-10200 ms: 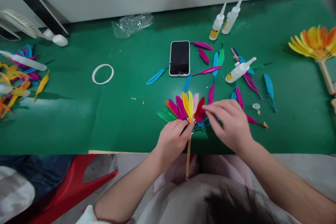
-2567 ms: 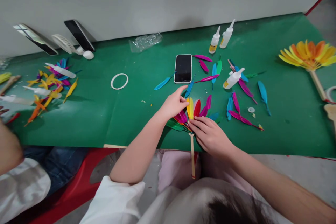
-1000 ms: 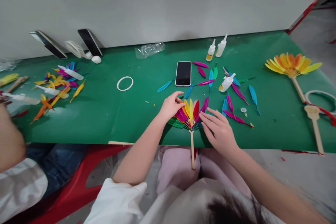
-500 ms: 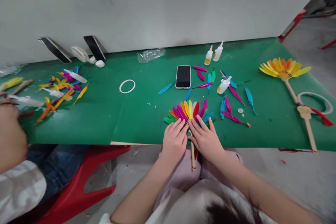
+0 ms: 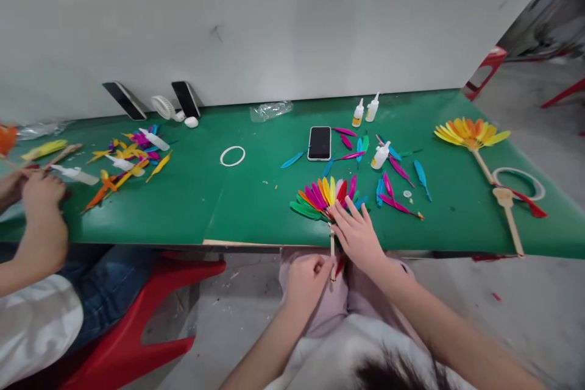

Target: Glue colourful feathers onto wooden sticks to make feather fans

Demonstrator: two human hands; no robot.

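A feather fan [image 5: 320, 195] with green, purple, orange, yellow and red feathers lies at the table's front edge, its wooden handle jutting over my lap. Near the handle's lower end, my left hand [image 5: 307, 280] is closed with thumb and finger pinching the stick. My right hand [image 5: 359, 233] rests flat across the fan's right side, fingers stretched out, covering part of the feathers and their base. Loose pink and blue feathers [image 5: 397, 172] lie beyond and to the right, around a small white glue bottle [image 5: 380, 156].
A phone [image 5: 319, 144] lies behind the fan, with two more glue bottles [image 5: 365, 111] farther back. On the right are a yellow-orange feather fan [image 5: 473, 133] and a white ring [image 5: 525, 173]. At left, a co-worker's hand [image 5: 43, 192] works near loose feathers [image 5: 121, 158]. A grey partition [image 5: 274, 24] stands behind.
My left hand has left the feathers and moved down to the handle's lower end, uncovering the green feathers. My right hand stays on the fan. The view has shifted slightly.
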